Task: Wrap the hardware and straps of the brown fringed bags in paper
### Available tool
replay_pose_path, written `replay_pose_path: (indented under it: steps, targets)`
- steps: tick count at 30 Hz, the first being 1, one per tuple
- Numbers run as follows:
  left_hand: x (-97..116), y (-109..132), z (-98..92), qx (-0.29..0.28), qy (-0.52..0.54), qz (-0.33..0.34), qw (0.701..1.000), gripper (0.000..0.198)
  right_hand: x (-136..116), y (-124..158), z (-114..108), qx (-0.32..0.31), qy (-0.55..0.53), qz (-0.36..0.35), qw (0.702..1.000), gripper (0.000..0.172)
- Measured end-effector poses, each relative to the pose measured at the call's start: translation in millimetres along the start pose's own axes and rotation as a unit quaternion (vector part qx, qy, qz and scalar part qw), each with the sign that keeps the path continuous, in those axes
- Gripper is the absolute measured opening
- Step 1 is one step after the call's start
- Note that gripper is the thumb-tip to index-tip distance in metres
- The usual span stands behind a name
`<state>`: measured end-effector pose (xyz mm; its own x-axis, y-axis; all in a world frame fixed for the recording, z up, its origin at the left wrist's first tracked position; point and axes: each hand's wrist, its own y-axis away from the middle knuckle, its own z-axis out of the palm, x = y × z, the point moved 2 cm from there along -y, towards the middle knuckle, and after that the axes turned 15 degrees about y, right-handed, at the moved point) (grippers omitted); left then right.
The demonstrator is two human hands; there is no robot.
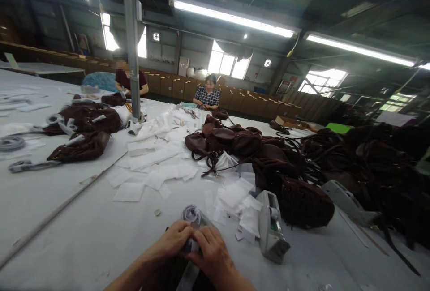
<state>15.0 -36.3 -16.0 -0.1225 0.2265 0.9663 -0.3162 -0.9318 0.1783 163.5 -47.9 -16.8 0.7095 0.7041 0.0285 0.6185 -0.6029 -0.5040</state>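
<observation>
- Metal post (130, 36), upper left
- Lit tube lamp (231, 17), top centre
- Bright window (223, 63), upper middle
- Cardboard boxes (247, 102), upper middle
- Person in checked shirt (207, 97), upper centre
- Green sheet (338, 128), right

No lettering, number or brand name can be read anywhere in view. A small reddish rectangular panel (293, 79) on the grey far wall (195, 47) is too distant and blurred to yield any words. The row of tall brown cardboard cartons (235, 99) along that wall bears small pale marks, too faint to make out. The loose white paper sheets (235, 192) show no legible print, and the pale grey plastic device (268, 233) beside them shows no readable marking.
</observation>
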Motion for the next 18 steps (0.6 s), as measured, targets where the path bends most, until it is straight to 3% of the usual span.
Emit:
replay_pose_path:
  steps: [4, 7, 11, 14, 18]
  targets:
    - [12, 12, -0.5, -0.060, 0.016, -0.007, 0.998, 0.006, -6, 5, -8, 0.050, 0.015, 0.003, 0.999, 0.039]
    - [15, 16, 1.8, -0.094, 0.015, 0.020, 0.995, 0.015, -5, 5, -11, 0.066, 0.019, 0.007, 0.998, 0.036]
    - [2, 12, 0.7, -0.036, -0.017, 0.046, 0.998, 0.020, -5, 2, -10, 0.079, 0.016, 0.016, 0.997, 0.033]
    - [-6, 12, -1.7, -0.005, -0.040, 0.061, 0.997, 0.023, -4, 1, -12, 0.017, -0.042, 0.021, 0.999, 0.025]
    - [-2, 18, -1.0, -0.018, -0.069, 0.074, 0.995, 0.022, 1, 1, -19, -0.068, -0.135, 0.064, 0.986, 0.018]
